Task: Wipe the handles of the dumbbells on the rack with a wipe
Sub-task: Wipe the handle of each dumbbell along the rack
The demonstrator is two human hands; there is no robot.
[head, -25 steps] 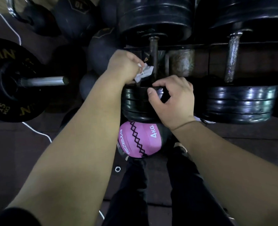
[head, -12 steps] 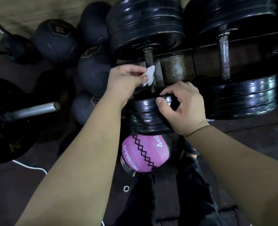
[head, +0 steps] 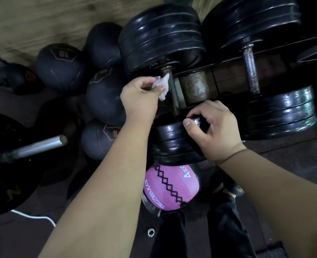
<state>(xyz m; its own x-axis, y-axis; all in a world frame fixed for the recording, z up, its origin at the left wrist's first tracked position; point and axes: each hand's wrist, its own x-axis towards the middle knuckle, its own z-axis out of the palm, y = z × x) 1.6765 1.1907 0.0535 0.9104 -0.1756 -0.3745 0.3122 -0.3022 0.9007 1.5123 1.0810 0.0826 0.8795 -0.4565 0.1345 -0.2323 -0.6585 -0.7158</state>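
Two black plate dumbbells lie on a low rack (head: 228,66). The left dumbbell has a thin rusty handle (head: 172,92) between its far plates (head: 161,36) and near plates (head: 172,142). My left hand (head: 141,92) pinches a crumpled white wipe (head: 163,84) against the left side of that handle, near its far end. My right hand (head: 215,129) grips the top edge of the near plates with thumb and curled fingers. The right dumbbell's handle (head: 250,69) is bare and rusty.
Several dark medicine balls (head: 61,66) and a kettlebell (head: 10,75) crowd the floor at left. A barbell sleeve (head: 36,146) with a large plate (head: 3,164) juts in from the left. A pink 4 kg ball (head: 170,187) lies under the dumbbell, by my legs.
My left hand slid the wipe along the handle toward the far plates. My right hand kept its grip on the near plates. The view tilted up toward the rack.
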